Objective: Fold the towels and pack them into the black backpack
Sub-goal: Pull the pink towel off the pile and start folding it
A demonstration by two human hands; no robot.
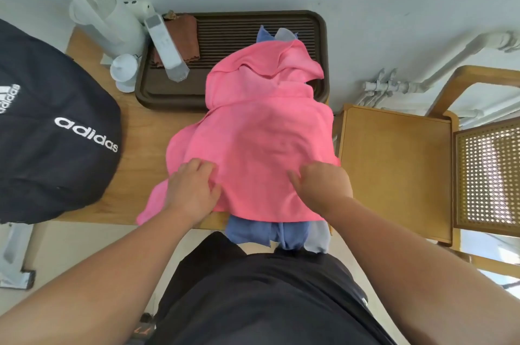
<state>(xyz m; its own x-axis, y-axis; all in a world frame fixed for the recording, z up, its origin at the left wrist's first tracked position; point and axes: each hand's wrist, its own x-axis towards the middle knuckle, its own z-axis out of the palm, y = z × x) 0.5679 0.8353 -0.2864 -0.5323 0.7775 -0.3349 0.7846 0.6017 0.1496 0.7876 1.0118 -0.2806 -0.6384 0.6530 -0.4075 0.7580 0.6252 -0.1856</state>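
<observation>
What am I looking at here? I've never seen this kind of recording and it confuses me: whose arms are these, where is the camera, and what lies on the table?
There is no machine here. This is one picture from a wide-angle camera worn on a person's head, looking down, so the arms are that person's own. The left hand and right hand lie with bent fingers on a pink towel, which is spread unfolded over a wooden table. Whether they pinch the cloth I cannot tell. A blue towel and a pale grey towel hang out from under it at the near edge. The black backpack sits at the left, a dark brown tray at the back and a wooden chair to the right.
</observation>
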